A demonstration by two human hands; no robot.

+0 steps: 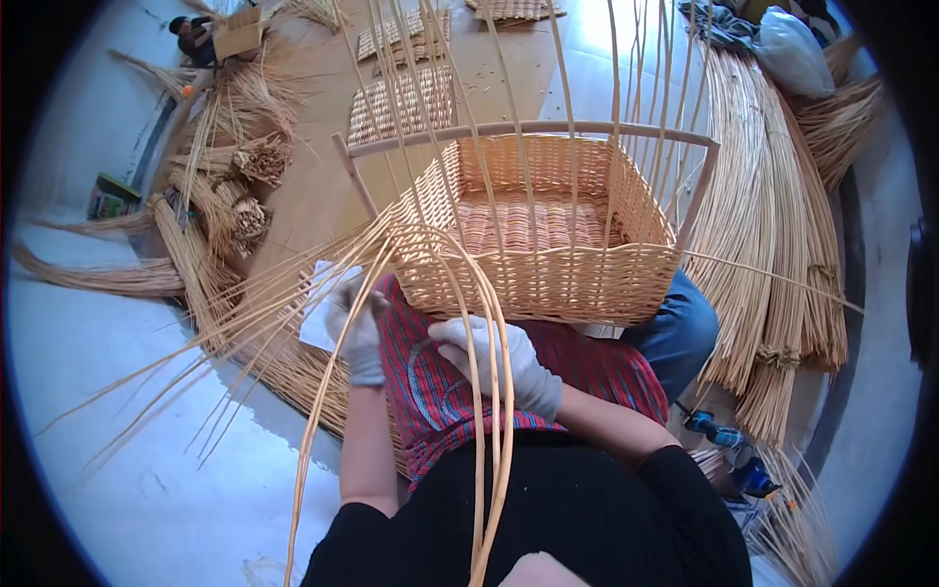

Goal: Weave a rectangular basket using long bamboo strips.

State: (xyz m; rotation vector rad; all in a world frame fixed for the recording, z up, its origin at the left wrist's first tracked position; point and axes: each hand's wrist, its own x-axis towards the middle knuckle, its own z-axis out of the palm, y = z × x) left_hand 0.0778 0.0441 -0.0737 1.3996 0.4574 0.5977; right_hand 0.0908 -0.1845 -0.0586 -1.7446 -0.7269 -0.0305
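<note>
A woven wicker basket [528, 284] rests tilted across my lap, its open top facing away and upward. Long willow rods [486, 293] rise from its near edge, and others bend over its left corner toward me. My left hand [356, 328], in a pale glove, is below that corner; its slightly blurred fingers appear closed round one drooping willow rod. Gloved too, my right hand [504, 364] is just under the basket's near wall, behind several hanging rods. Its fingers are curled, and whatever they may hold is hidden.
A wooden bar [548, 127] spans the basket's far side. Bundled rods [773, 225] lie at right, more bundles [230, 196] at left. Woven panels [403, 103] lie on the floor ahead. A blue power tool [719, 430] is near my right side. Another person [199, 41] is far left.
</note>
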